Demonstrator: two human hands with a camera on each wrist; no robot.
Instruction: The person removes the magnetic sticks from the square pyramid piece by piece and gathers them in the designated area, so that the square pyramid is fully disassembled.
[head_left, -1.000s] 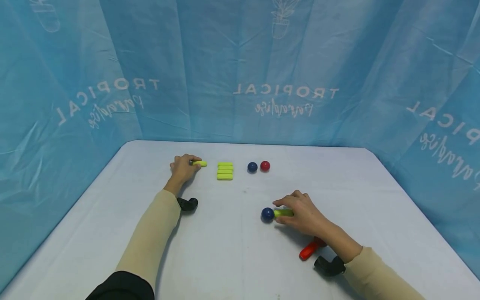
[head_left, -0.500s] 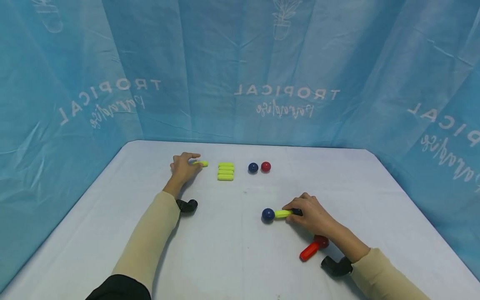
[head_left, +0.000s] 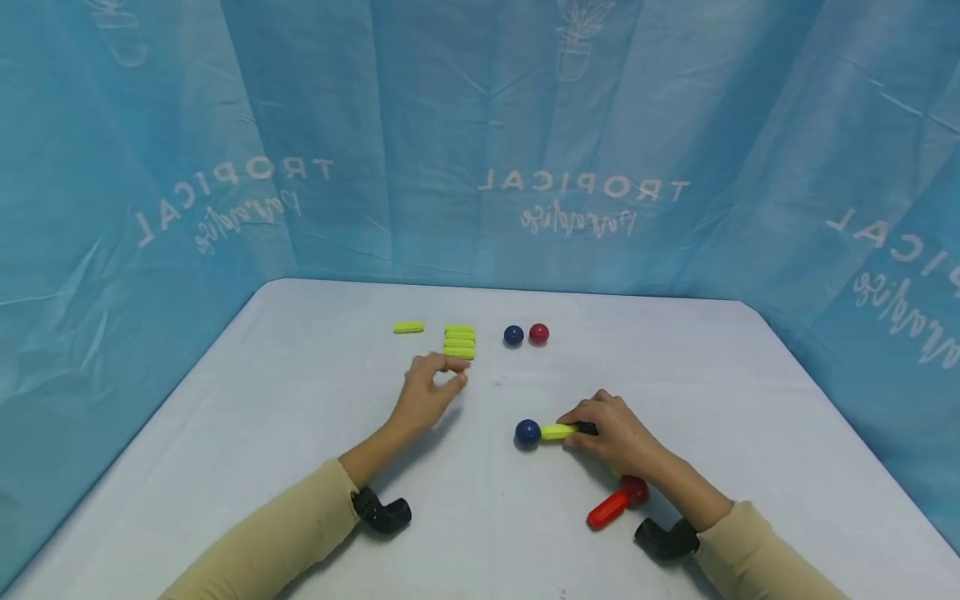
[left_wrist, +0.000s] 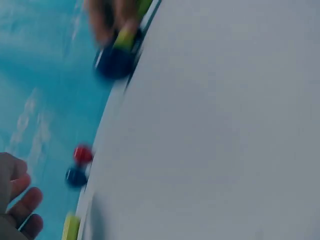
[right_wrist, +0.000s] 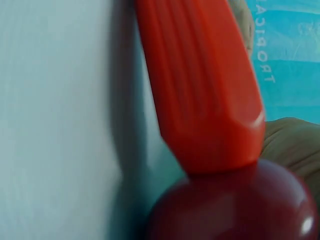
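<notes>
You're at a screened-off tabletop station, like a makeshift booth; what building holds it can't be told. Your table (head_left: 322, 392) has a white top, and blue curtain (head_left: 435, 100) surrounds its far edge and both sides. Mirrored "TROPICAL Paradise" lettering (head_left: 577, 182) and a potted-plant print (head_left: 574, 62) show behind the table.

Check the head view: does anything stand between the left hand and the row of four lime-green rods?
Nothing visible does. The left hand is close by the near side of the four lime-green rods; touching or not, I can't tell.
</notes>
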